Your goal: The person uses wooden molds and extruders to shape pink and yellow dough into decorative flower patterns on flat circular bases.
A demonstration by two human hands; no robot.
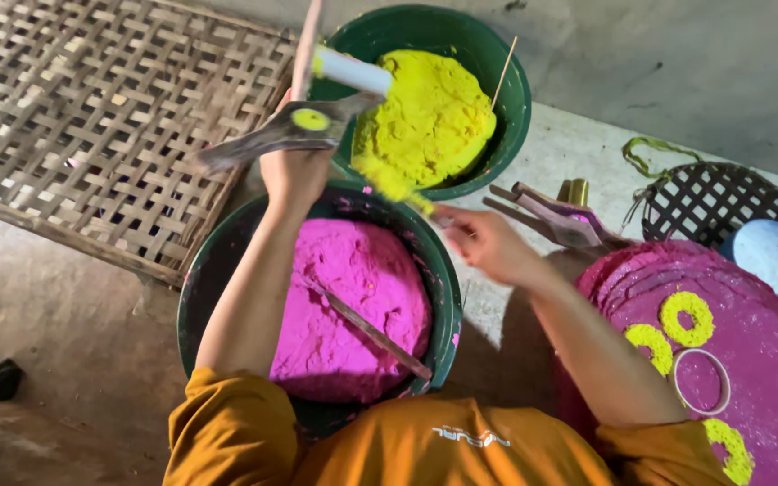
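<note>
Nearest to me, orange sleeves frame a green basin of pink paste (353,306), a flat stick (375,335) lying across it. To the right sits a pink-stained round tray (749,360) with yellow rings (686,318) on it. My right hand (488,243) is closed on a thin tool (420,205) smeared with yellow, its tip over the basin's far rim. My left hand (294,171) is clenched around a flat wooden mould (285,130) carrying a yellow dab, raised above the basins. Beyond, a second green basin of yellow paste (429,117) holds a thin stick (503,72). A woven bamboo mat (92,117) lies far left on the floor.
</note>
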